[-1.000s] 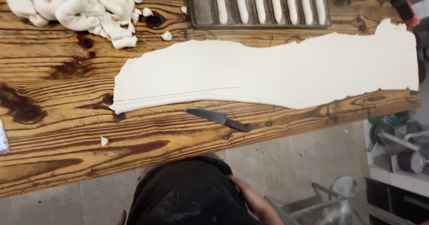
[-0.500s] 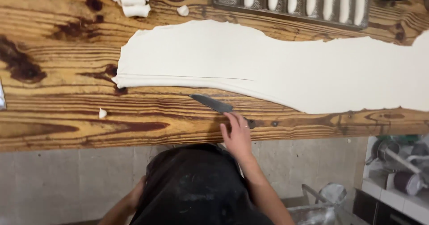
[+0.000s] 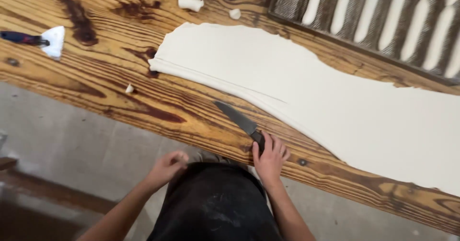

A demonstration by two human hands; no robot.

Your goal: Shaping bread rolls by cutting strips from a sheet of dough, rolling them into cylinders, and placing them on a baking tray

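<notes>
My right hand (image 3: 270, 156) closes on the knife (image 3: 242, 123) at the near edge of the table (image 3: 96, 85).

My fingers lie curled over the dark handle, covering it but not yet clearly lifting it; the blade lies flat on the wood, tip toward 10 o'clock, just short of the dough (image 3: 306, 88), whose near edge already shows thin parallel cuts, so the blade sits where it can reach that edge. My left hand (image 3: 167, 167) hangs off the table at 8 o'clock from the knife, loosely closed and holding nothing I can see. A scraper (image 3: 45, 40) rests well apart at 10 o'clock. A tray (image 3: 287, 4) of dough strips lies beyond the dough at 1 o'clock, within reach.
</notes>
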